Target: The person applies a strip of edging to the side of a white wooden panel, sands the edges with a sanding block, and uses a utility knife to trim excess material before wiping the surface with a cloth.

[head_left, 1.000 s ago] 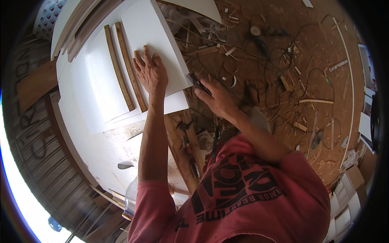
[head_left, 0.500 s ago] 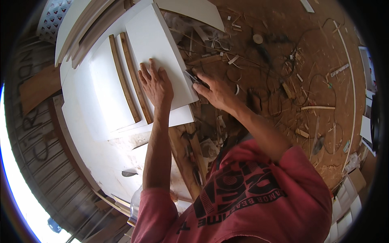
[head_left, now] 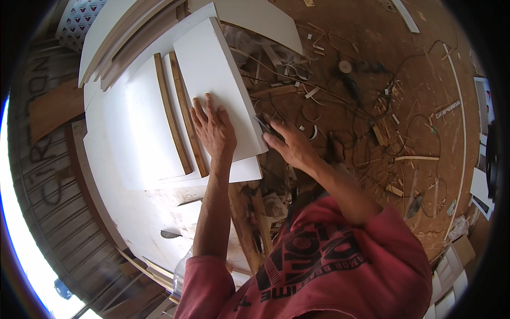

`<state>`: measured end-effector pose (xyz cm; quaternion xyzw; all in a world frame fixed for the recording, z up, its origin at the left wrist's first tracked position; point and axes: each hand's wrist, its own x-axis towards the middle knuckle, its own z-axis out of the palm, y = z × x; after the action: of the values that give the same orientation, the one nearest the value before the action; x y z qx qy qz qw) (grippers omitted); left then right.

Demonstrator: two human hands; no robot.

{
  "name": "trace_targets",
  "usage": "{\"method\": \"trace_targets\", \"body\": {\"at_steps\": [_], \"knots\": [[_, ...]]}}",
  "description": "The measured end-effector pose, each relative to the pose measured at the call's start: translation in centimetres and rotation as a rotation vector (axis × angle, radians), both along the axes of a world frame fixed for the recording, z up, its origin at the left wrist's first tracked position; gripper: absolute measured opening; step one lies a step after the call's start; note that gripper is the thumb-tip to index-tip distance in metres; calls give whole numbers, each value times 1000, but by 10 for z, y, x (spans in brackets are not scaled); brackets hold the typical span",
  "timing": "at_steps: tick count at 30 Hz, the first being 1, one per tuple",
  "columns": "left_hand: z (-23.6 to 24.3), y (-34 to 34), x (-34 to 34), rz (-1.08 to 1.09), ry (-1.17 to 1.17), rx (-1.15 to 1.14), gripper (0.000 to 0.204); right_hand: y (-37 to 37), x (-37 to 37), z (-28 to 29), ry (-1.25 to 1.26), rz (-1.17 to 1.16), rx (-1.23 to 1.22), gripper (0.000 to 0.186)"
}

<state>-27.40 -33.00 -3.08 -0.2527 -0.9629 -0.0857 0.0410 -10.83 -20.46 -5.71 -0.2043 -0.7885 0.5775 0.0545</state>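
A white board [head_left: 228, 69] lies on top of other white sheets on the worktable. My left hand [head_left: 215, 130] rests on its face, palm down with the fingers spread. At the board's right edge, close to the near corner, my right hand [head_left: 289, 141] is closed around a small dark hand tool [head_left: 264, 125]. The tool touches or nearly touches that edge; my fingers cover much of it, so its exact kind is unclear. Two narrow wooden strips [head_left: 172, 117] lie side by side to the left of my left hand.
Curved stacked panels [head_left: 130, 45] stand at the far left. A toothed blade piece [head_left: 170, 234] and a clear plastic bottle [head_left: 181, 271] are on the table nearer me. Wood scraps, cables and a dark power tool [head_left: 349, 82] cover the brown floor [head_left: 425, 175] at right.
The whole view has shifted a little, with things now lower and further right. My right hand has slid slightly nearer along the board's edge. My left hand remains flat on the board.
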Motion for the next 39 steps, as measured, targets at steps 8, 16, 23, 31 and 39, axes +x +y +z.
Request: {"method": "trace_targets", "body": {"at_steps": [8, 16, 23, 31, 39], "knots": [[3, 5, 1, -43, -19, 7, 49, 33, -48, -1, 50, -6, -130, 57], [-2, -6, -4, -77, 29, -12, 48, 3, -13, -6, -38, 8, -93, 57], [-3, -2, -20, -101, -23, 17, 48, 16, -21, -6, 94, 13, -275, 50], [-3, 50, -77, 73, -7, 67, 54, -12, 0, 13, 7, -4, -295, 46], [-3, 50, -76, 7, -1, 47, 53, 71, -115, -3, 192, -96, -239, 45]]}}
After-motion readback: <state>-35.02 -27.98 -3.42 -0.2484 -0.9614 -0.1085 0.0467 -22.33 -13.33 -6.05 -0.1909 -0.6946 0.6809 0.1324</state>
